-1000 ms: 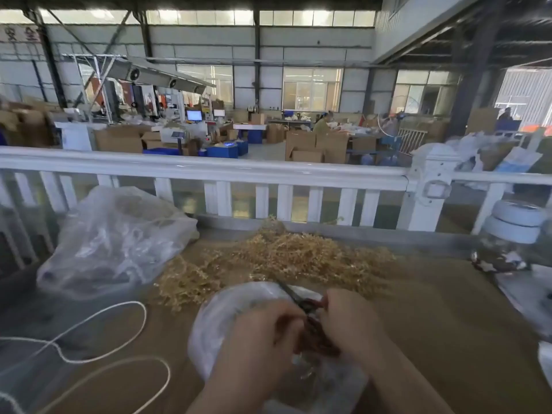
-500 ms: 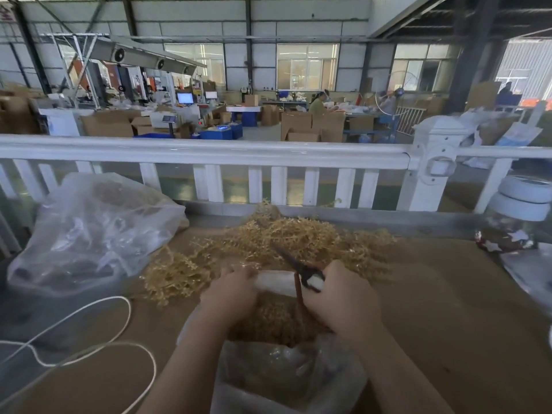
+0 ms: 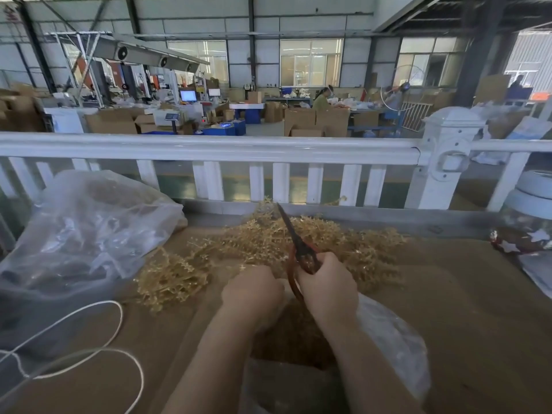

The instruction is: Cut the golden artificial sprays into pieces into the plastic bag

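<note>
A heap of golden artificial sprays point(image 3: 263, 249) lies on the brown table beyond my hands. My right hand point(image 3: 327, 286) grips red-handled scissors point(image 3: 298, 249), the closed blades pointing up and away over the heap. My left hand point(image 3: 254, 292) is curled at the mouth of a clear plastic bag point(image 3: 391, 336) in front of me; what its fingers hold is hidden. Cut golden pieces point(image 3: 295, 339) sit dark inside the bag between my forearms.
A second crumpled clear bag point(image 3: 86, 231) lies at the left. White cord point(image 3: 74, 339) loops across the near left of the brown table point(image 3: 463, 309). A white railing point(image 3: 209, 147) runs along the far edge. A jar with a white lid point(image 3: 528, 222) stands at the right.
The scissors have swung up from low over the bag so the blades point away over the heap. Both hands have moved slightly forward, and the bag mouth has opened toward me.
</note>
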Tool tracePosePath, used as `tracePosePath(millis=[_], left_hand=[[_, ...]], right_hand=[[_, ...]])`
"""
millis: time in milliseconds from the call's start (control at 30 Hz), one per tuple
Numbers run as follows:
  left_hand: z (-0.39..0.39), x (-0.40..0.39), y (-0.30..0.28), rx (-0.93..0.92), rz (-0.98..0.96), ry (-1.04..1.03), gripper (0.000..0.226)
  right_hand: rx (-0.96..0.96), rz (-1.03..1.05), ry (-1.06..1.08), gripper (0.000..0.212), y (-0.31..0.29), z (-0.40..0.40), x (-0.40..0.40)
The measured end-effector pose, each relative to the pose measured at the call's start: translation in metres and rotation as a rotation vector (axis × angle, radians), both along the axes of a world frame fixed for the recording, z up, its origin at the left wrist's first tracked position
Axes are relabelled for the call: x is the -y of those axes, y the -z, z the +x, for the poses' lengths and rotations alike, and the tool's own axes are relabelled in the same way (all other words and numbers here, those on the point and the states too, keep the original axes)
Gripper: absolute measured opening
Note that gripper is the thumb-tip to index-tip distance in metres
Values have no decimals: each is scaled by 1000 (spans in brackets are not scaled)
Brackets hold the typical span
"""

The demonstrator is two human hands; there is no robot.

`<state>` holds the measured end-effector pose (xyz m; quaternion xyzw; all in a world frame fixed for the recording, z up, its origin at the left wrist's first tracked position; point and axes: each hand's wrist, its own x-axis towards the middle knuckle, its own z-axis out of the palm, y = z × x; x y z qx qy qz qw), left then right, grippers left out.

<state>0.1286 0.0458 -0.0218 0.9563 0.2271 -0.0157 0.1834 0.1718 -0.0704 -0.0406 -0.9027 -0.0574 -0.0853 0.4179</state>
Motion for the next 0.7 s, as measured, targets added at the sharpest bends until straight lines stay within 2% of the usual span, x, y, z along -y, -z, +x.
tracePosePath(millis=[67, 133, 233, 433, 600, 700], left_hand=[[6, -11, -8, -14, 125, -2, 28], [16, -19, -16, 62, 175, -13, 24], [38, -23, -13, 191, 153, 9, 24], [65, -13, 24, 46, 201, 89, 39], [68, -12, 22, 119, 242, 39, 31], [60, -10, 16, 267, 128, -27, 19]], right_hand=[[44, 5, 18, 29, 7, 4, 7], [76, 21, 28, 28, 12, 8, 9], [90, 21, 37, 31, 15, 11, 8], [93, -10, 50, 39, 23, 18, 4], [113, -17, 57, 36, 21, 17, 3], [135, 9, 54, 35, 20, 18, 3]])
